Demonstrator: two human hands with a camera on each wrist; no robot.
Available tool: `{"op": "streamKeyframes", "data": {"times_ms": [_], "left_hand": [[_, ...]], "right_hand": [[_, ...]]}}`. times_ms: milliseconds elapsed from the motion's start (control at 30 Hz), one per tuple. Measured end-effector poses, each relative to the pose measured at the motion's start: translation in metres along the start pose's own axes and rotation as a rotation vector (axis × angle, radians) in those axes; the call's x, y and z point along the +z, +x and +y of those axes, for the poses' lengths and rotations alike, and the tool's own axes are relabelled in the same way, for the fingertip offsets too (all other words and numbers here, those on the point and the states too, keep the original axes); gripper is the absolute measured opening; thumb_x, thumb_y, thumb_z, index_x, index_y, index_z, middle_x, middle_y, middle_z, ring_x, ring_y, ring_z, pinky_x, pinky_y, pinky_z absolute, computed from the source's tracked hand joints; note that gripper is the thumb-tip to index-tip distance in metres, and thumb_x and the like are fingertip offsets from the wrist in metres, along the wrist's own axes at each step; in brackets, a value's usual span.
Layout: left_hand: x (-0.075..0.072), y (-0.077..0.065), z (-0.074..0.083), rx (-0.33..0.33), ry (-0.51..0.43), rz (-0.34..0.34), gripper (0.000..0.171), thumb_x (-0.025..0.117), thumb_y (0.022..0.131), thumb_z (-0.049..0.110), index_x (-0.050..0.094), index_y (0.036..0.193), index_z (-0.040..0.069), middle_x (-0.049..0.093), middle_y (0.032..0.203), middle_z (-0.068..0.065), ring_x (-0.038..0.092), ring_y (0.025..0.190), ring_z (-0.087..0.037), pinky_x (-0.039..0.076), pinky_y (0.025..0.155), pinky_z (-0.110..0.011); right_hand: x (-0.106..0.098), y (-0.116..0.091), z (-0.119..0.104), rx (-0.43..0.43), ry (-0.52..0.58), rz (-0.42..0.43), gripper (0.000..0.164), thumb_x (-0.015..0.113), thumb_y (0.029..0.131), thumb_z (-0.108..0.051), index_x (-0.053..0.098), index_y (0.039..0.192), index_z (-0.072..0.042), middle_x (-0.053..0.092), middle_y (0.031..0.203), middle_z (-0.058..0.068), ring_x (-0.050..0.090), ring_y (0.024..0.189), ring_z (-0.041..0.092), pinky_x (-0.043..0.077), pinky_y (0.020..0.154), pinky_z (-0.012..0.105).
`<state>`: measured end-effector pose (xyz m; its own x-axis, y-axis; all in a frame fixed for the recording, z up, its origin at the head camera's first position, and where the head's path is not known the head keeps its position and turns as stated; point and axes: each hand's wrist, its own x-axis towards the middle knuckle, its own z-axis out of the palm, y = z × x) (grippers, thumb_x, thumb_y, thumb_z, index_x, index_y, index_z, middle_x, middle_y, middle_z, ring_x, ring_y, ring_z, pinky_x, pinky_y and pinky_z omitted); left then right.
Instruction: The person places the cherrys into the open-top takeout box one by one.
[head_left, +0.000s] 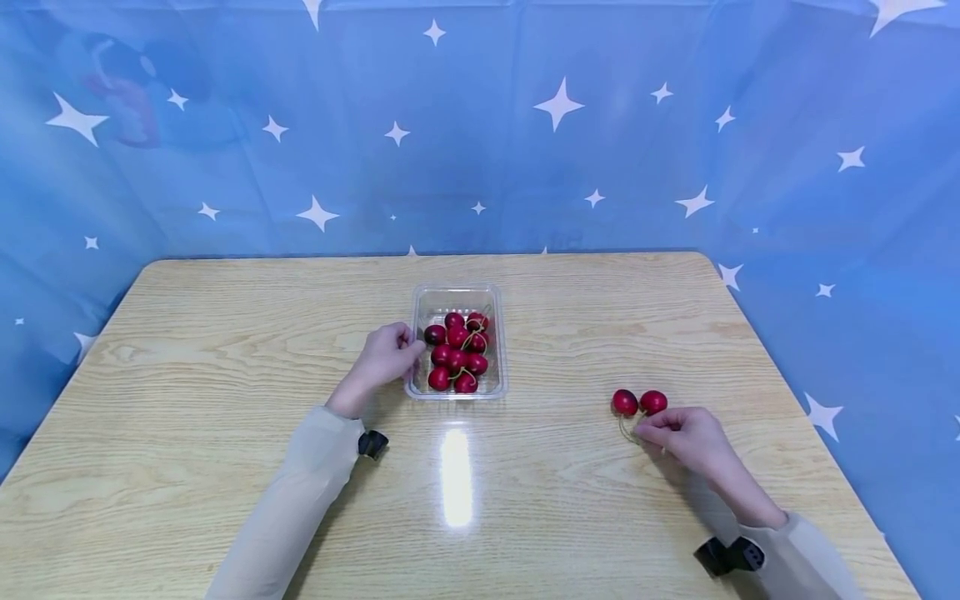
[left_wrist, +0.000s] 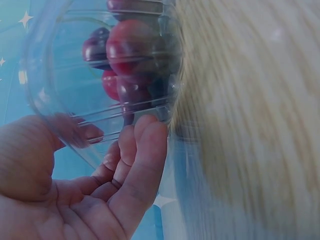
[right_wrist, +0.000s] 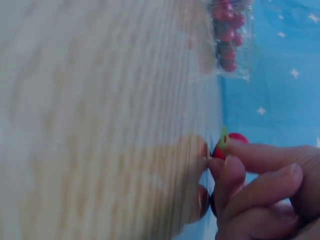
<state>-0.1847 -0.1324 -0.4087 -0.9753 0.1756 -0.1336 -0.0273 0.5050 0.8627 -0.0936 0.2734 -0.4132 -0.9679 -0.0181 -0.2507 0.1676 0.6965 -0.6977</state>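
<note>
A clear plastic box (head_left: 501,346) holds several dark red cherries (head_left: 457,336), a few with green stems. My left hand (head_left: 388,354) grips the box's left side; in the left wrist view the thumb shows through the clear wall and the curled fingers (left_wrist: 142,170) lie against its outside. Over to the right, two cherries lie side by side on the table, a left one (head_left: 625,403) and a right one (head_left: 654,402). Thumb and forefinger of my right hand (head_left: 693,437) pinch their thin green stems, close above the tabletop; the fingers partly cover the cherries in the right wrist view.
The light wooden table (head_left: 555,500) has rounded far corners and carries a bright light reflection near its front middle. Behind and beside it hangs a blue cloth (head_left: 480,167) with white stars. Both wrists wear a black strap device.
</note>
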Motion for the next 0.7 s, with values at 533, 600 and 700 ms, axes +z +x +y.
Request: {"op": "streamKeyframes", "data": {"times_ms": [533, 600, 700], "left_hand": [[0.0001, 0.0006, 0.0001, -0.009, 0.007, 0.003, 0.012, 0.05, 0.089, 0.007, 0.046, 0.078, 0.004, 0.053, 0.059, -0.004, 0.052, 0.048, -0.013, 0.042, 0.048, -0.024], [0.0002, 0.0009, -0.0001, -0.007, 0.005, 0.001, 0.012, 0.05, 0.089, 0.007, 0.046, 0.078, 0.004, 0.053, 0.059, -0.005, 0.052, 0.048, -0.013, 0.042, 0.048, -0.023], [0.0002, 0.0009, -0.0003, -0.004, 0.008, 0.002, 0.012, 0.05, 0.089, 0.007, 0.046, 0.078, 0.004, 0.054, 0.06, -0.006, 0.052, 0.048, -0.013, 0.042, 0.048, -0.023]], "right_hand": [[0.0033, 0.0019, -0.0045, -0.041, -0.081, 0.029, 0.019, 0.068, 0.085, -0.018, 0.066, 0.075, -0.002, 0.05, 0.055, -0.003, 0.036, 0.045, 0.007, 0.03, 0.041, 0.021], [0.003, 0.0019, -0.0041, -0.049, -0.077, 0.03, 0.019, 0.066, 0.086, -0.018, 0.066, 0.075, -0.002, 0.051, 0.056, -0.002, 0.037, 0.045, 0.007, 0.031, 0.041, 0.022], [0.0026, 0.002, -0.0041, -0.053, -0.054, 0.03, 0.019, 0.065, 0.087, -0.018, 0.065, 0.076, -0.002, 0.051, 0.057, -0.001, 0.038, 0.045, 0.007, 0.032, 0.042, 0.022]]}}
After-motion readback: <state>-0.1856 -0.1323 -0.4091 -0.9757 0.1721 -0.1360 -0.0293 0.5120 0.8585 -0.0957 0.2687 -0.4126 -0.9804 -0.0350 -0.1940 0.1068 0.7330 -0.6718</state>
